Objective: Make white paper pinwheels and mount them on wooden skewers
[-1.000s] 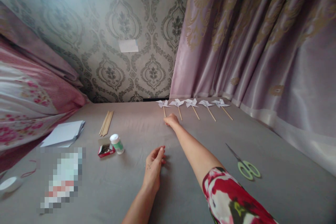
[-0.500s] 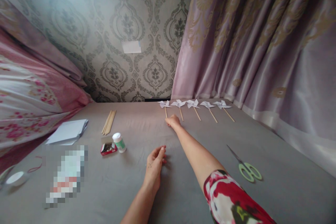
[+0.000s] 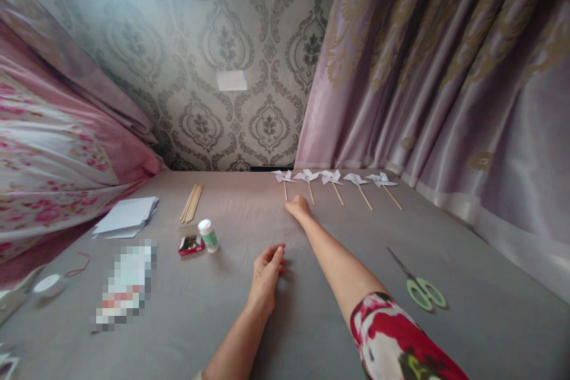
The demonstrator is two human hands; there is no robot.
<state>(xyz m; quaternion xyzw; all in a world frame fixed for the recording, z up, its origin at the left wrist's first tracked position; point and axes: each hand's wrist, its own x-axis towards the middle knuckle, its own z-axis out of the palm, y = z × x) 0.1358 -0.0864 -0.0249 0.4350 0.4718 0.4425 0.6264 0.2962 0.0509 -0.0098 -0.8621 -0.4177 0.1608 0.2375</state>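
Note:
A row of several white paper pinwheels on wooden sticks lies along the far side of the grey cloth. My right hand (image 3: 299,206) reaches out to the leftmost pinwheel (image 3: 284,177), fingers closed at the lower end of its stick. Close to me, my left hand (image 3: 267,270) rests on the cloth, its fingers loosely curled with the thumb against them. Nothing shows in it, though its palm is hidden. The second pinwheel (image 3: 307,176) lies just right of the held one, its stick ending near my right hand.
Green-handled scissors (image 3: 425,293) lie at right. On the left are wooden sticks (image 3: 191,204), white paper sheets (image 3: 126,216), a small red box (image 3: 190,244) of metal bits, a white-capped bottle (image 3: 208,236), a white roll (image 3: 48,285) and a blurred-out packet (image 3: 129,279). Curtains (image 3: 378,71) border the right.
The view has shifted slightly, so things at left sit a little farther right. My right hand stays at the leftmost pinwheel's stick, and my left hand is still on the cloth.

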